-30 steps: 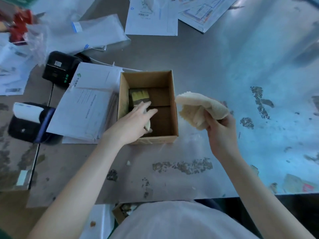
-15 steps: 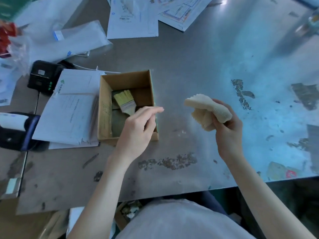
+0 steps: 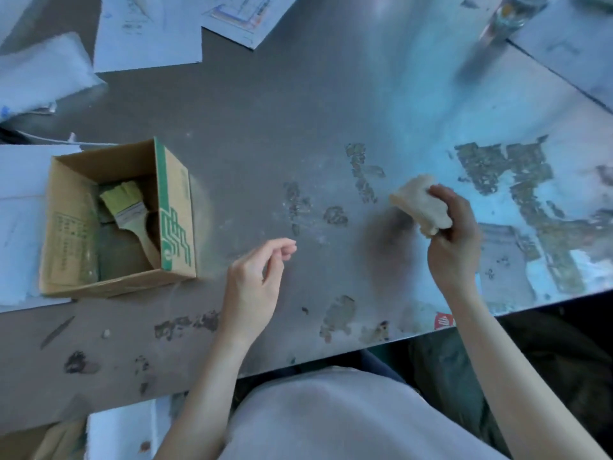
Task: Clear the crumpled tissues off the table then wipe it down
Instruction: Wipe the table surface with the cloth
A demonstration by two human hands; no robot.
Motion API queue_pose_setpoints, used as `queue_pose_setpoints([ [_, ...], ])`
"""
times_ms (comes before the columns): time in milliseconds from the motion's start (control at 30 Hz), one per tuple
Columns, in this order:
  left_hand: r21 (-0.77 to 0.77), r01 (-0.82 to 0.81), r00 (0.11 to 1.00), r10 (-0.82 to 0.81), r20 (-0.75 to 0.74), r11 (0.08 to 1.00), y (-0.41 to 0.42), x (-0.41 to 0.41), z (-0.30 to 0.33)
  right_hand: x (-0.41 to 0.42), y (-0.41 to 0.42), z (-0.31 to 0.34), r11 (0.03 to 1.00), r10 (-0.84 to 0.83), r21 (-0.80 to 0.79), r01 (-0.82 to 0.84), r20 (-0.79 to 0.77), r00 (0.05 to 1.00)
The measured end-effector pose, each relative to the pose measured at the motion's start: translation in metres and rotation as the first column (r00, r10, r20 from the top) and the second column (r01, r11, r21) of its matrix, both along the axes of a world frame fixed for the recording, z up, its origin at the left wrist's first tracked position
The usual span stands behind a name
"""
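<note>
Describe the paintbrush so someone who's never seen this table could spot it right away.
Find the open cardboard box with green print, on the left of the grey table. The paintbrush lies inside it, pale bristles pointing away from the person. It is the only wooden-handled tool there.

Right hand [image 3: 452, 240] covers the rear of the folded cloth [image 3: 419, 207]. Paintbrush [image 3: 131, 217] handle tip is hidden behind the cardboard box [image 3: 175, 210] wall. Papers [image 3: 146, 31] at 11 o'clock are cut off; print illegible. Glass object [image 3: 510, 11] at 1 o'clock is blurred and cropped.
</note>
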State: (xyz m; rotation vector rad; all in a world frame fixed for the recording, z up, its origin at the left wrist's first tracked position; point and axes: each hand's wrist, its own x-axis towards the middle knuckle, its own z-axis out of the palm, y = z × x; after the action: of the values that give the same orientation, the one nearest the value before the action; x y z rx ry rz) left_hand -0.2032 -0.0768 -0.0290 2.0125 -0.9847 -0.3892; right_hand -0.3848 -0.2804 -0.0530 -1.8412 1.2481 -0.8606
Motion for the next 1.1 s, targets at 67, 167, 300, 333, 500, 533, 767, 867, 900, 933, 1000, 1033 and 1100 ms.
queue_pose_setpoints([
  [67, 0.018, 0.015, 1.000, -0.015, -0.012, 1.000, -0.013, -0.011, -0.002, -0.016, -0.016, -0.005, 1.000, -0.016, -0.019, 0.015, -0.080, 0.997],
  [167, 0.043, 0.024, 1.000, -0.024, -0.013, 0.999, -0.033, -0.021, -0.004, -0.036, -0.034, -0.016, 1.000, 0.013, 0.029, -0.007, -0.198, 0.980],
  [300, 0.052, -0.011, 1.000, 0.011, -0.002, 0.999, -0.051, -0.023, -0.006, -0.040, -0.044, -0.035, 0.948, 0.286, 0.034, -0.315, -0.519, 0.805],
  [333, 0.049, -0.027, 1.000, 0.027, 0.001, 0.998, -0.055, -0.024, -0.006, -0.038, -0.048, -0.040, 0.931, 0.318, 0.034, -0.365, -0.566, 0.761],
  [500, 0.039, -0.100, 0.995, 0.099, 0.014, 0.994, -0.052, -0.026, -0.009, -0.002, -0.069, -0.051, 0.945, 0.218, -0.068, -0.321, -0.599, 0.770],
  [533, 0.041, -0.119, 0.993, 0.118, 0.017, 0.992, -0.050, -0.027, -0.009, 0.009, -0.077, -0.052, 0.940, 0.214, -0.085, -0.330, -0.605, 0.767],
  [767, 0.059, -0.263, 0.963, 0.265, -0.039, 0.963, -0.028, -0.032, -0.009, 0.101, -0.139, -0.050, 0.909, 0.286, -0.099, -0.404, -0.557, 0.780],
  [867, 0.039, -0.312, 0.949, 0.313, -0.026, 0.949, -0.023, -0.031, -0.008, 0.143, -0.131, -0.050, 0.827, 0.426, -0.087, -0.555, -0.548, 0.720],
  [900, 0.029, -0.330, 0.943, 0.331, -0.035, 0.944, -0.023, -0.030, -0.008, 0.153, -0.123, -0.049, 0.797, 0.467, -0.088, -0.597, -0.536, 0.703],
  [933, 0.020, -0.351, 0.935, 0.351, -0.054, 0.936, -0.022, -0.030, -0.009, 0.160, -0.114, -0.048, 0.766, 0.509, -0.095, -0.636, -0.515, 0.690],
  [1000, 0.006, -0.411, 0.907, 0.409, -0.097, 0.912, -0.019, -0.028, -0.008, 0.170, -0.090, -0.045, 0.691, 0.624, -0.100, -0.716, -0.417, 0.661],
  [1033, -0.001, -0.439, 0.892, 0.436, -0.123, 0.898, -0.018, -0.028, -0.007, 0.172, -0.078, -0.043, 0.653, 0.689, -0.080, -0.753, -0.349, 0.635],
  [1100, -0.019, -0.493, 0.858, 0.483, -0.178, 0.870, -0.016, -0.027, -0.007, 0.172, -0.054, -0.038, 0.543, 0.812, -0.025, -0.839, -0.239, 0.533],
])
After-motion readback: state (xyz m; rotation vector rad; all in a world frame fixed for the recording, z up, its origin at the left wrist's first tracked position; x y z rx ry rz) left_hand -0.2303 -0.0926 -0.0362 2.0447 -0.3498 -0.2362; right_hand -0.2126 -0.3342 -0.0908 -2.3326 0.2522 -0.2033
